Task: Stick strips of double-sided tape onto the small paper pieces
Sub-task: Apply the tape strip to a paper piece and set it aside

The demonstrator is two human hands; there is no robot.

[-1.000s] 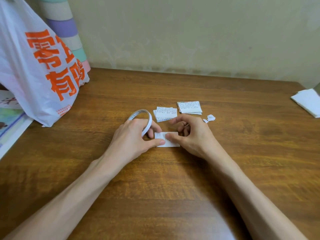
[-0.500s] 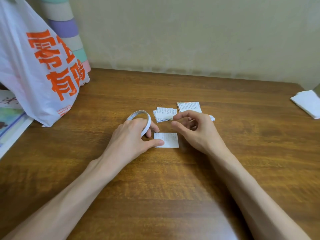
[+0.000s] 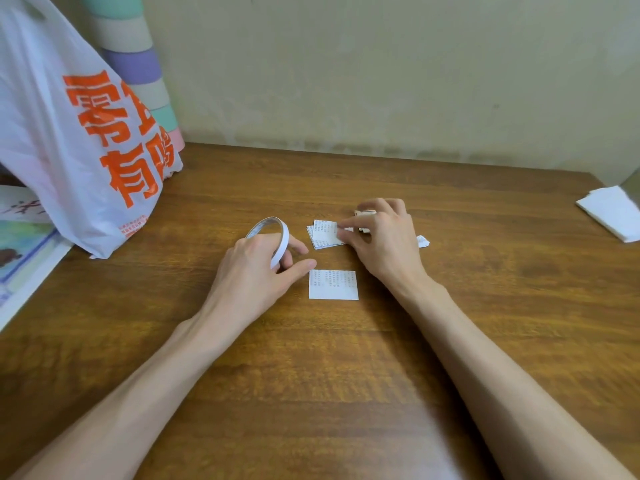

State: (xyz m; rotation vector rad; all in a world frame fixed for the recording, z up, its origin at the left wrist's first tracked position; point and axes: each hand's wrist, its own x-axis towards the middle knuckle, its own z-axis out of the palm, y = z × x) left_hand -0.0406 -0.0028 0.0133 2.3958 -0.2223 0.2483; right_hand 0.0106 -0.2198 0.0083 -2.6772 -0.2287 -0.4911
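At the middle of the tabletop (image 3: 346,375), one paper piece (image 3: 333,285) lies flat on the wood, printed side up. Just to its left, the left hand (image 3: 256,271) has its grip closed on the roll of tape (image 3: 273,233), fingers through the ring and thumb tip right by the piece's upper left corner. Farther back, the right hand (image 3: 384,244) is over a stack of paper pieces (image 3: 323,233), grip curled, thumb and forefinger pinching the stack's right edge. White scraps (image 3: 422,241) peek out beside that hand. A white plastic bag (image 3: 69,133) with orange lettering stands at the left.
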